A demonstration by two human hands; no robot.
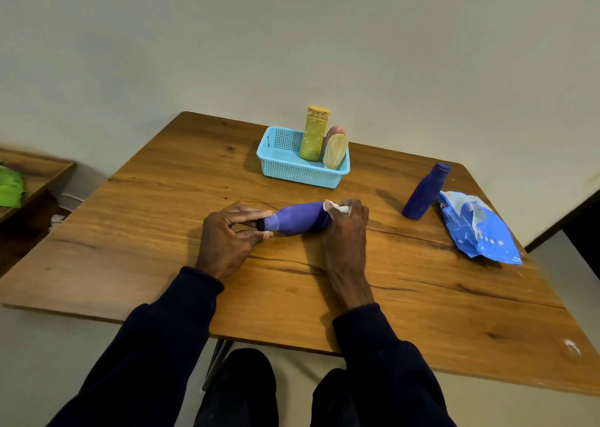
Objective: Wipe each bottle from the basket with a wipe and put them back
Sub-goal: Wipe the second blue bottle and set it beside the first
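Observation:
A purple bottle [297, 219] lies sideways just above the wooden table [324, 290], held between both hands. My left hand [227, 235] pinches its dark cap end. My right hand [345, 228] grips the bottle's base through a white wipe [334, 206]. Behind them stands a light blue basket [302, 167] holding a tall yellow bottle [314, 133], a cream bottle [335, 151] and a pinkish bottle [336, 131] behind it. A dark blue bottle [425, 191] stands upright on the table to the right.
A blue wipes pack [477, 228] lies open near the table's right edge, beside the dark blue bottle. A low wooden shelf [35, 170] with a green cloth [11, 184] sits at the left. A wall stands close behind the table.

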